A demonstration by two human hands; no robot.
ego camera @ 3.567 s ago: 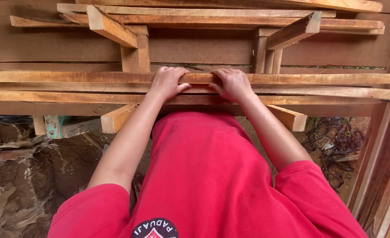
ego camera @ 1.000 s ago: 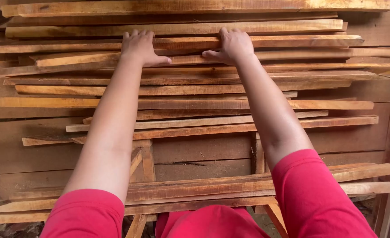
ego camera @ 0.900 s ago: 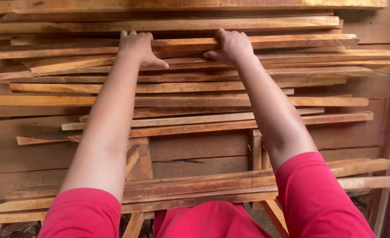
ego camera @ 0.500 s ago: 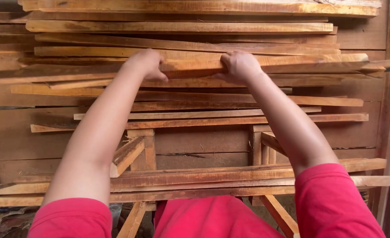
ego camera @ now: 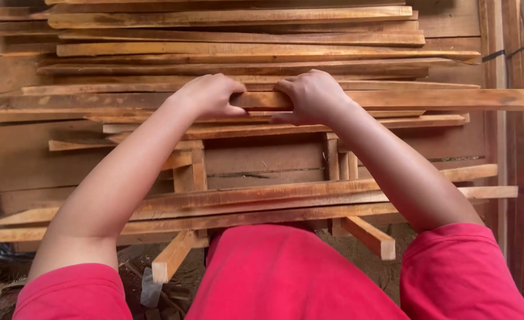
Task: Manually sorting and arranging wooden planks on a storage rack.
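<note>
Both my hands grip one long wooden slat in front of the stacked timber.

My left hand and right hand close side by side over the middle of the slat, which runs level from the far left edge to the right edge of the scene. Behind it, the stack of slats rises on the far rack. Nearer me, a lower layer of slats rests on wooden brackets, just above my red shirt.
</note>
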